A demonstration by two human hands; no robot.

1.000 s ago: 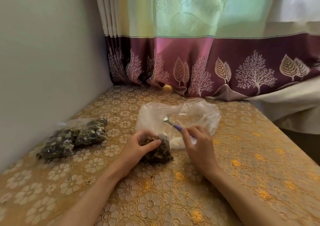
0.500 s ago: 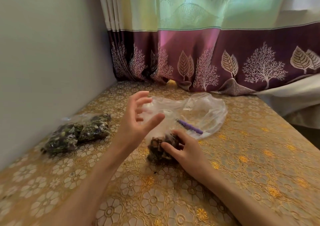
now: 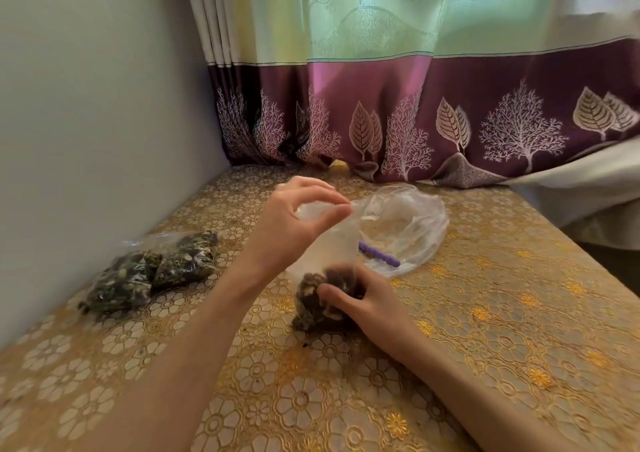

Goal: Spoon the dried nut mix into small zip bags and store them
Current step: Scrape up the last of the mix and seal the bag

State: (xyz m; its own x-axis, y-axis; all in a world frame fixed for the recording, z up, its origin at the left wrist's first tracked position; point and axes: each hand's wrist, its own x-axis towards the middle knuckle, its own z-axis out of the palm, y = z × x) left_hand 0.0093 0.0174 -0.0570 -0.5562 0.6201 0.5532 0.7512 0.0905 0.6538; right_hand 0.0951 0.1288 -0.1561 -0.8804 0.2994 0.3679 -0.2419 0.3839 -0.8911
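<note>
Surface: table under a gold floral cloth, set in a corner. Plain wall to the left; curtain behind, pale green above a purple band with trees and leaves.

Two filled bags lie near the wall, touching each other. A large clear bag lies mid-table, with the purple spoon on it.

Left hand: raised, thumb and fingertips pinching the top edge of the zip bag. Right hand: low on the table, fingers curled round the nut-filled bottom of the zip bag, which stands upright between the hands, just in front of the large bag.
</note>
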